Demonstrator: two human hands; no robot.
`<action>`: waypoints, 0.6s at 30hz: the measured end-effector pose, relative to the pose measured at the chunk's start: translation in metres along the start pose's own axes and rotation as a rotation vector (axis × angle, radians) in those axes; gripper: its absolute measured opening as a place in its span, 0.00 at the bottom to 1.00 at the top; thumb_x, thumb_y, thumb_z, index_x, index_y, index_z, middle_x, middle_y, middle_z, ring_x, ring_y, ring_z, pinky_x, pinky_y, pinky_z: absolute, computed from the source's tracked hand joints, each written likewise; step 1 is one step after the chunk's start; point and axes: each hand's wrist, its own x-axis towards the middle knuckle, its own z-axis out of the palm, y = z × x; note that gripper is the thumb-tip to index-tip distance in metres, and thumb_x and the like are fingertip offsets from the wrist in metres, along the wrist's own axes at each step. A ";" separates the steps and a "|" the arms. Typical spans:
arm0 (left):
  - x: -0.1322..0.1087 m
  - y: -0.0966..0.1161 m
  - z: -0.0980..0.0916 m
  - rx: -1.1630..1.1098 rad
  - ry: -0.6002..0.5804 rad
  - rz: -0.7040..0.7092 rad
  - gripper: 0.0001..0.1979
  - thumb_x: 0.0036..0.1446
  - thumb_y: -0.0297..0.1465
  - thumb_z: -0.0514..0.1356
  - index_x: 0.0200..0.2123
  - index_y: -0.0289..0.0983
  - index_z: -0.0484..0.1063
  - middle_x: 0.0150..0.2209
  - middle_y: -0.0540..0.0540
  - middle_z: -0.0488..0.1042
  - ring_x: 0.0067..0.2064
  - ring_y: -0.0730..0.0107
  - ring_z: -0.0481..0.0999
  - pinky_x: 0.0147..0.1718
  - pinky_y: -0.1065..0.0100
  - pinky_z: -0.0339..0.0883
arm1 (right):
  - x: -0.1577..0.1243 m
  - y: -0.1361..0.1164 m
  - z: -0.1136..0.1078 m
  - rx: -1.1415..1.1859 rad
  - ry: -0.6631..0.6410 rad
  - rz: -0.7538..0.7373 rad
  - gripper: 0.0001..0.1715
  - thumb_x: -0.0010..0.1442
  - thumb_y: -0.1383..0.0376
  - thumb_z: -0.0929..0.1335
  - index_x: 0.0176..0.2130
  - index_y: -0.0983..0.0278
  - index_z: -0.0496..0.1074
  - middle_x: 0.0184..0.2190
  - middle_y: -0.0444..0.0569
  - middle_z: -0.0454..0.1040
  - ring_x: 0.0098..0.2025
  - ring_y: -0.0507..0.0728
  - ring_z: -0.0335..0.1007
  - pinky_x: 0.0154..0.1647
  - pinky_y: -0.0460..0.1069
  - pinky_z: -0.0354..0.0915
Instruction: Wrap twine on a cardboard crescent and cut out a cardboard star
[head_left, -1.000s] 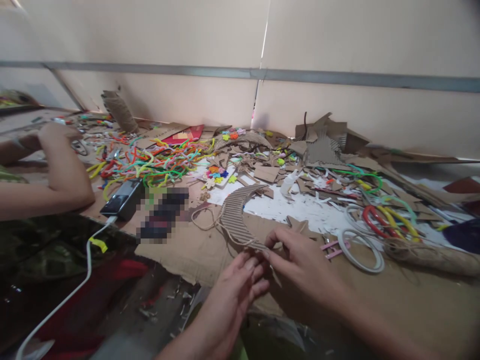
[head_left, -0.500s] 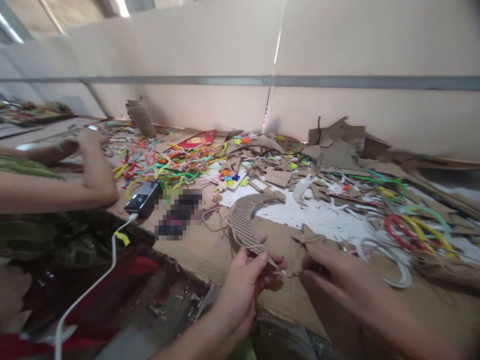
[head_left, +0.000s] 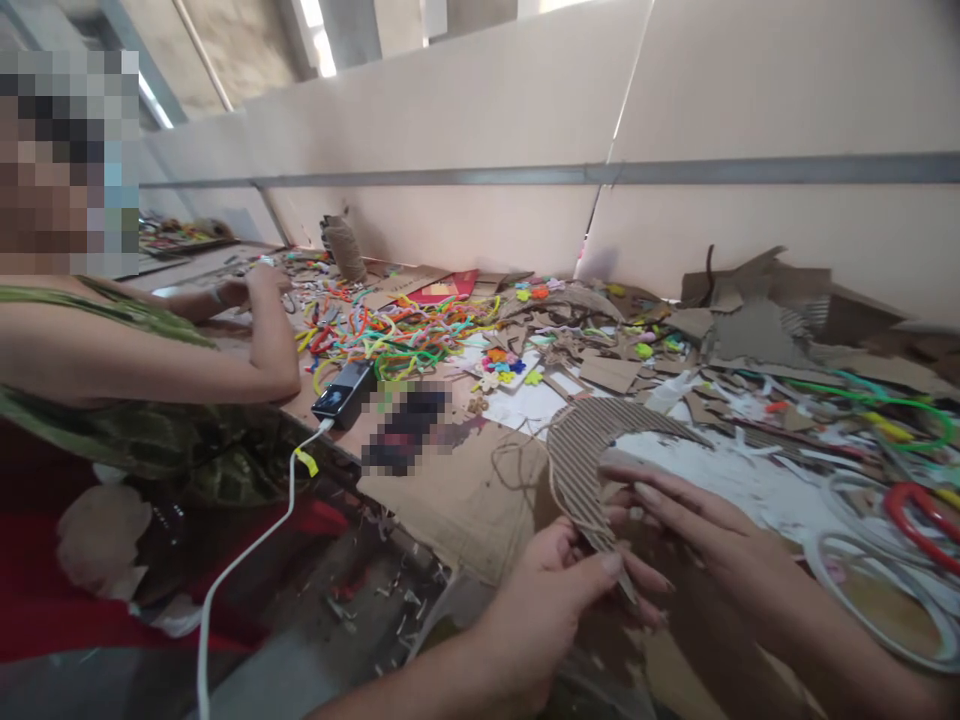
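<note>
A crescent moon cut from ribbed cardboard [head_left: 574, 450] is raised over the table edge, its ribbed face toward me. My left hand [head_left: 555, 590] is closed on its lower tip, thumb in front and fingers behind. Thin twine [head_left: 559, 490] runs along the outer edge, and a loose loop of it lies to the left. At the inner curve, my right hand [head_left: 667, 510] has its fingertips on the cardboard, seemingly pinching the edge. Part of those fingers is hidden behind the crescent.
Colourful pipe cleaners [head_left: 420, 330] and small flower shapes [head_left: 506, 365] crowd the table. Cardboard scraps [head_left: 780, 300] are heaped at the right. White rings [head_left: 877, 600] lie by my right forearm. A black device [head_left: 345, 395] trails a white cable. A co-worker's arm [head_left: 270, 340] rests at the left.
My right hand has moved from beside the cardboard star to the inner edge of the crescent. The crescent is lifted nearer, and the view has turned left, showing more of the co-worker.
</note>
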 end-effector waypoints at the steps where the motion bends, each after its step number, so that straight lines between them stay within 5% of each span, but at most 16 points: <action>1: -0.001 0.000 -0.001 0.016 -0.023 -0.026 0.23 0.47 0.42 0.72 0.43 0.34 0.76 0.34 0.44 0.81 0.28 0.73 0.75 0.33 0.70 0.69 | 0.000 0.001 0.005 0.117 0.000 0.063 0.26 0.49 0.48 0.78 0.44 0.58 0.82 0.33 0.51 0.81 0.29 0.60 0.76 0.18 0.48 0.68; 5: -0.001 0.001 -0.007 0.067 -0.102 -0.105 0.24 0.47 0.44 0.71 0.42 0.35 0.76 0.34 0.44 0.81 0.26 0.73 0.74 0.30 0.70 0.68 | 0.004 0.002 0.012 0.343 -0.032 0.173 0.16 0.48 0.57 0.80 0.34 0.61 0.78 0.30 0.47 0.75 0.26 0.54 0.71 0.17 0.44 0.65; 8: 0.000 -0.001 -0.011 0.090 -0.105 -0.107 0.23 0.47 0.45 0.71 0.39 0.34 0.76 0.35 0.42 0.81 0.27 0.73 0.74 0.30 0.71 0.68 | 0.011 0.000 0.008 0.336 -0.060 0.206 0.19 0.43 0.56 0.82 0.31 0.62 0.77 0.29 0.46 0.75 0.25 0.53 0.70 0.20 0.44 0.67; 18: 0.012 -0.003 -0.026 0.052 -0.073 0.009 0.30 0.44 0.45 0.76 0.46 0.36 0.74 0.39 0.43 0.80 0.30 0.74 0.77 0.36 0.70 0.70 | 0.029 0.001 -0.004 0.097 0.077 0.029 0.22 0.41 0.50 0.81 0.28 0.63 0.79 0.24 0.49 0.76 0.23 0.54 0.65 0.20 0.48 0.65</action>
